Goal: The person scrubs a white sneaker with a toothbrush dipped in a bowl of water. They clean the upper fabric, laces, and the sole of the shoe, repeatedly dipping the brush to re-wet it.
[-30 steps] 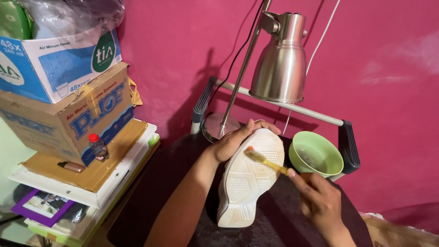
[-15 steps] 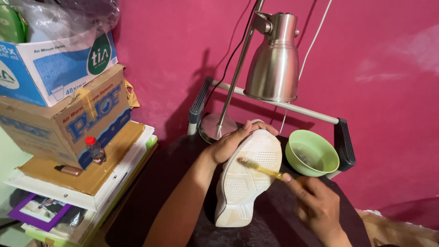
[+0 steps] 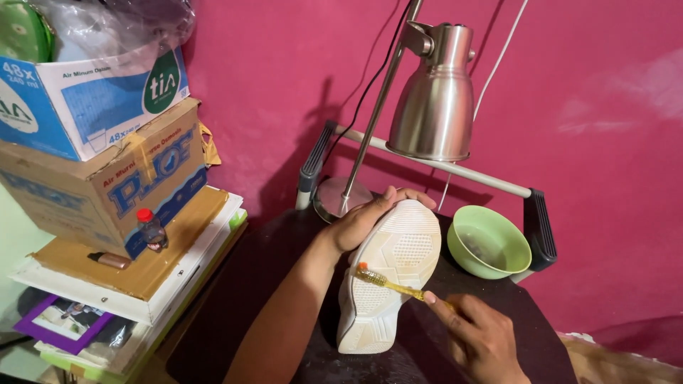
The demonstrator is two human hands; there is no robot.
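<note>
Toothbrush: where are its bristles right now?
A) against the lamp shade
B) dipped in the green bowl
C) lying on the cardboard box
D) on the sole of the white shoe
D: the right hand holds the toothbrush with its head pressed on the upturned sole of the white shoe, which the left hand steadies at the toe; the green bowl sits apart beside it.

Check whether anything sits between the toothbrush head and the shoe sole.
Nothing visible does. The right hand holds the yellow toothbrush with its head right on the white shoe sole. The left hand grips the shoe's far end, clear of the brush. The green bowl sits aside.
</note>
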